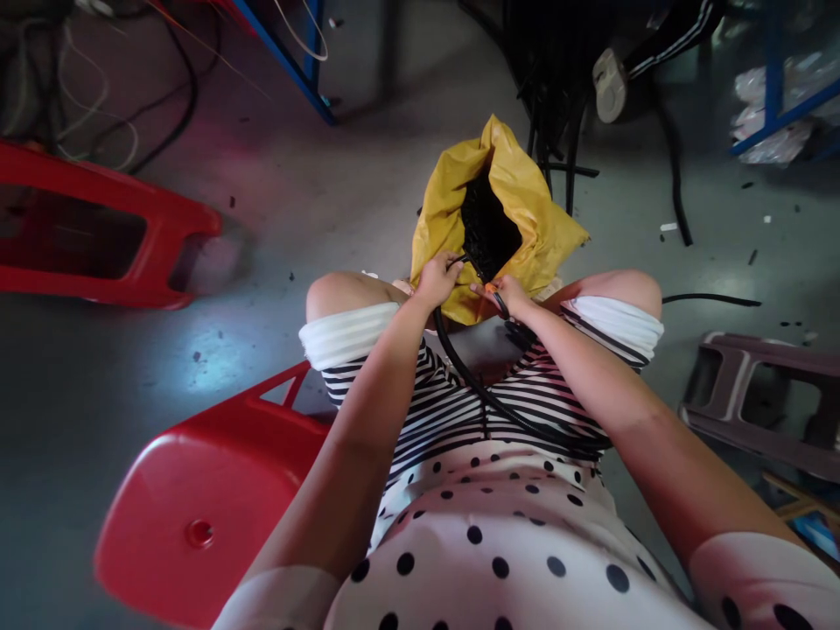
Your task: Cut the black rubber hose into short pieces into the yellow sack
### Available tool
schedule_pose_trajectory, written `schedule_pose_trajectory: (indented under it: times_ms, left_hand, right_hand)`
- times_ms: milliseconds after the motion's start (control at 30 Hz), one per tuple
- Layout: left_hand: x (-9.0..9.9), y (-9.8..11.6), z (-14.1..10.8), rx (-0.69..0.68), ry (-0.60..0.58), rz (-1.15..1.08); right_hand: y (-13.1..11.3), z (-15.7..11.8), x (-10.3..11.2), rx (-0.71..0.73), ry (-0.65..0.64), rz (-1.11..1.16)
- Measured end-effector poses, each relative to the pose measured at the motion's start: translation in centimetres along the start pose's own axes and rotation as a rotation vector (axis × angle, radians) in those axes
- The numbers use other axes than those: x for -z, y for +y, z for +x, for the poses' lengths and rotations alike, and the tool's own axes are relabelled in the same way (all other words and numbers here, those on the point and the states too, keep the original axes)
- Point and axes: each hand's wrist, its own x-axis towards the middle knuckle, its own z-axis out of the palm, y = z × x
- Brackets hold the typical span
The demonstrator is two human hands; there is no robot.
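A yellow sack [439,206] stands open between the knees, with dark material [484,229] inside it. At its near left rim, my left hand [438,278] is closed on a black hose [452,352], which curves down across the lap to the right. My right hand [508,295] is closed on a small tool [499,302] with orange and black parts, at the near rim of the sack. The tool's tip lies close to the short end of the hose that sticks out past my left fingers.
Red plastic stools stand at the lower left [216,507] and far left [177,214]. A grey-brown stool [735,394] is at the right. Black hoses [570,131] and a person's shoe [610,86] lie beyond the sack. Blue frame legs [285,54] stand at the back.
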Motion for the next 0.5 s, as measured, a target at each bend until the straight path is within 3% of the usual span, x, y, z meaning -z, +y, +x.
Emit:
schedule_pose_trajectory:
  times_ms: [100, 233, 300, 367, 433, 500]
  left_hand:
    - [-0.1, 0.4, -0.1, -0.010, -0.008, -0.030]
    - [-0.6, 1.2, -1.7, -0.081, -0.284, -0.098]
    - [-1.0, 1.6, -2.8, -0.018, -0.411, -0.140]
    - [-1.2, 1.9, -3.4, 0.123, -0.487, -0.191]
    - [-0.7, 2.0, -3.2, 0.224, -0.469, -0.235]
    - [0.4, 1.7, -2.0, 0.227, -0.261, -0.234]
  right_hand:
    - [-0.2, 0.2, 0.0, 0.007, 0.044, 0.027]
    - [-0.8, 0.4, 0.4, -0.018, 0.046, 0.248]
    - [-0.9, 0.6, 0.9, -0.013, 0.086, 0.326]
    - [-0.9, 0.9, 1.6, -0.014, 0.202, 0.317]
    - [-0.6, 1.3, 2.2, -0.013, 0.343, 0.256]
    - [-0.3, 1.5, 2.5, -0.002, 0.407, 0.203]
